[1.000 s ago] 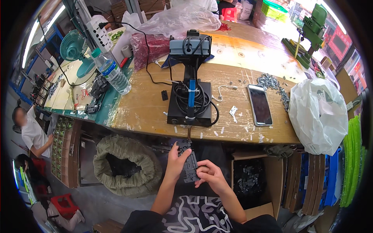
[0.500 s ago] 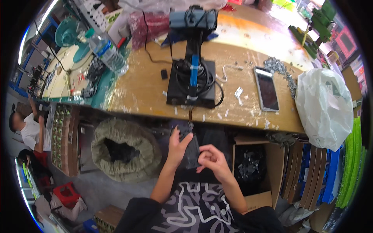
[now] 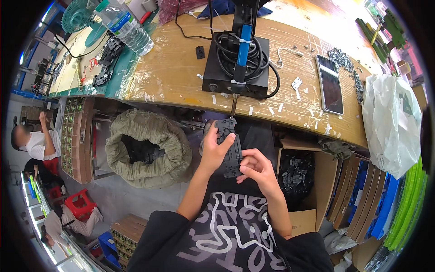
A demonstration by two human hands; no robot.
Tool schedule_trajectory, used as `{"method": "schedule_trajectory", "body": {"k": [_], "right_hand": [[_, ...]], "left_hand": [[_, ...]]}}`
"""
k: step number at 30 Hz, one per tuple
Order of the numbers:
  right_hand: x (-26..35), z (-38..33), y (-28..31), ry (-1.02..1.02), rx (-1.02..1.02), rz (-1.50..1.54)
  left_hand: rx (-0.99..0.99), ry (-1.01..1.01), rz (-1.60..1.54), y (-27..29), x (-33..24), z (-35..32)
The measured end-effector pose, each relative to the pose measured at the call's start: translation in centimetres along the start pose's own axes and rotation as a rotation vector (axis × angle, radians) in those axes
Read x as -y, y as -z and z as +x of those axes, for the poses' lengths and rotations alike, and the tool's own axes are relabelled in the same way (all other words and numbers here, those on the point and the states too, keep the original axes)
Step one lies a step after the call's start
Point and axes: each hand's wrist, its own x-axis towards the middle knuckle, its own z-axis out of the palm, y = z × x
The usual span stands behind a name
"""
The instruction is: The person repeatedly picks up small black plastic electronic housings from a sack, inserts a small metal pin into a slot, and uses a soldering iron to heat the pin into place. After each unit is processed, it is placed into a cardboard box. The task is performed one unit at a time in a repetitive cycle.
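Observation:
In my left hand (image 3: 217,147) is a flat, dark plastic part (image 3: 233,156) with raised, moulded details, held below the bench edge over my lap. My left thumb lies across its face. My right hand (image 3: 258,170) is closed, thumb and forefinger pinched together at the part's lower right edge; whatever sits between the fingertips is too small to make out. Just above the part's upper end, a thin metal shank (image 3: 234,108) points down from a powered tool with a blue body (image 3: 244,47). Whether its tip touches the part is unclear.
Under the tool is a black box (image 3: 213,84) with coiled cable. A phone (image 3: 330,86), white plastic bag (image 3: 392,122) and water bottle (image 3: 127,29) stand on the bench. Below are a green fabric sack (image 3: 174,158) and a carton (image 3: 322,195) of dark parts. Another person (image 3: 38,140) sits far left.
My view has shifted, so the bench appears higher. My right hand has come in to the part's edge, where before it was slightly apart. My left hand keeps its hold.

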Motion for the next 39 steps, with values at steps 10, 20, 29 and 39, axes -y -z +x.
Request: {"method": "schedule_trajectory", "body": {"k": [10,20,29,39], "right_hand": [[-2.2,0.2,2.1,-0.049,0.005,-0.054],[-4.4,-1.0,7.6,-0.048,-0.205,-0.243],[-18.6,-8.4,29.8,-0.016,-1.389,-0.318],[-27.8,-13.9,33.8,-0.378,-1.525,0.343]], "left_hand": [[0.038,0.082,0.085,0.2,3.2,-1.0],[0.404,0.362,0.188,1.0,5.3,-0.7],[-0.573,0.161,0.467,19.2,4.2,-0.9],[-0.688,0.417,1.412,33.2,14.8,-3.0]]}}
